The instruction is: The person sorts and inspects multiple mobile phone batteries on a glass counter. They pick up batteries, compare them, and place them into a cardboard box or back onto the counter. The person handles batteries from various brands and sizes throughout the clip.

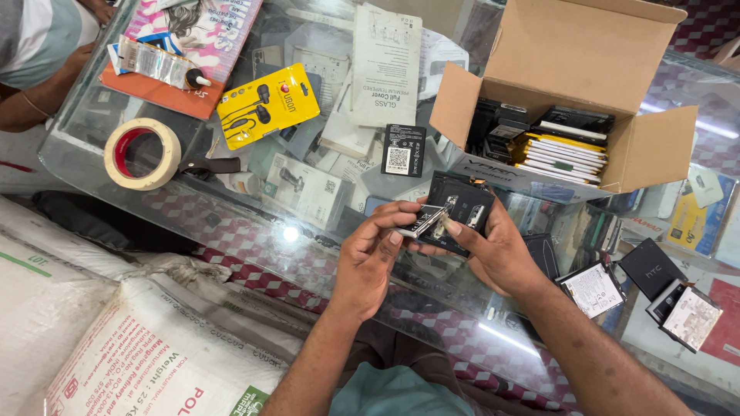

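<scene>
Both my hands meet over the glass counter (254, 231). My right hand (501, 250) holds a black opened phone body (461, 206), its inner side facing up. My left hand (370, 258) pinches a small silvery flat part (420, 222) at the phone's left edge, and my right thumb touches that same part. An open cardboard box (570, 69) filled with stacked phone batteries (559, 150) stands just beyond my hands.
A roll of masking tape (141, 152), a yellow earphone pack (267, 104), a loose black battery (403, 149) and paper leaflets lie on the glass. More batteries (651, 281) rest at the right. White sacks (146, 347) sit below left. Another person's arm (35, 96) is at top left.
</scene>
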